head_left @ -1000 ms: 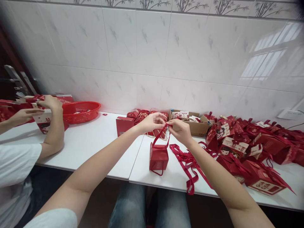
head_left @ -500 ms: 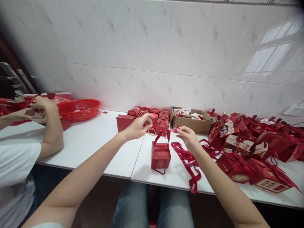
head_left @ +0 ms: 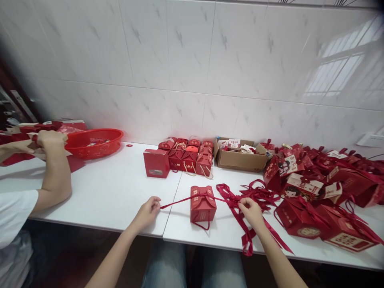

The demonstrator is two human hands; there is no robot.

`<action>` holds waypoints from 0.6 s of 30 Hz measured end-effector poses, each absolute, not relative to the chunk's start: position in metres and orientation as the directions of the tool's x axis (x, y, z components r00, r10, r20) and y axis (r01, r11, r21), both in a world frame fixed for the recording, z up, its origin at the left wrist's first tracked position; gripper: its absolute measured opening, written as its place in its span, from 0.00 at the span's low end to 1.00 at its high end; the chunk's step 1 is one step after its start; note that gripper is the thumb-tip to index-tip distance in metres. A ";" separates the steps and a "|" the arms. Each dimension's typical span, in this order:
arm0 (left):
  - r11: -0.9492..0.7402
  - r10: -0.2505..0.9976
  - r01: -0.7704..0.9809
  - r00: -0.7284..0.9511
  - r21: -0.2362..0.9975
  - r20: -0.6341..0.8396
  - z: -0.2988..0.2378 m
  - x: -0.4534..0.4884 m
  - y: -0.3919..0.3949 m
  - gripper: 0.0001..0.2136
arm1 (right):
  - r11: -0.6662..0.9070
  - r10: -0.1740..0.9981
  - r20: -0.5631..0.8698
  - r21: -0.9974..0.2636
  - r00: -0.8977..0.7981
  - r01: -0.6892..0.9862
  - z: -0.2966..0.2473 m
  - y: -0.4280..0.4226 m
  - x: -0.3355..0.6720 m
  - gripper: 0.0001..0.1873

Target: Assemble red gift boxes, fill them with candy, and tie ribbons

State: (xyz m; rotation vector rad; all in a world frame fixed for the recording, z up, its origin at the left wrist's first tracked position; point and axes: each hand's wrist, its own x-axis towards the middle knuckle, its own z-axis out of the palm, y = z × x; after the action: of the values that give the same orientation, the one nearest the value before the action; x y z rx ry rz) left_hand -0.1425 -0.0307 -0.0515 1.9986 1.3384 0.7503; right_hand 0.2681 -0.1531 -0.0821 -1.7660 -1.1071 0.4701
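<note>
A small red gift box (head_left: 203, 209) stands upright in front of me, its top flaps folded closed and a cord handle hanging down its front. Across its top runs a dark red ribbon (head_left: 177, 202), stretched out to both sides. Left of the box, my left hand (head_left: 150, 211) pinches one end of this ribbon. On the other side my right hand (head_left: 249, 210) pinches the ribbon's other part, close above a tangle of loose red ribbons (head_left: 250, 196) on the table.
Behind stand a red box with a window (head_left: 156, 163), several small red boxes (head_left: 190, 158) and a cardboard carton (head_left: 240, 159) of cards. Ribboned boxes (head_left: 306, 180) crowd the right. Leftward are a red plastic basket (head_left: 99, 146) and a co-worker's arm (head_left: 57, 172).
Both hands have come down and moved apart, pulling the ribbon out sideways. The box's raised ribbon loop now lies drawn flat over its closed top.
</note>
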 end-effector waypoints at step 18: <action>-0.168 0.976 0.820 0.063 0.547 0.206 -0.058 -0.156 -0.029 0.08 | -0.154 0.685 0.326 -0.809 0.651 0.568 -0.084 -0.176 0.276 0.17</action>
State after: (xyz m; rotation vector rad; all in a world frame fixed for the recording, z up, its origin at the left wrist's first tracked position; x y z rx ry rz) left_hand -0.1561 -0.0292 -0.0577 2.0596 1.8115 0.7818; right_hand 0.2760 -0.1759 -0.0840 -1.8305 -0.9994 0.1417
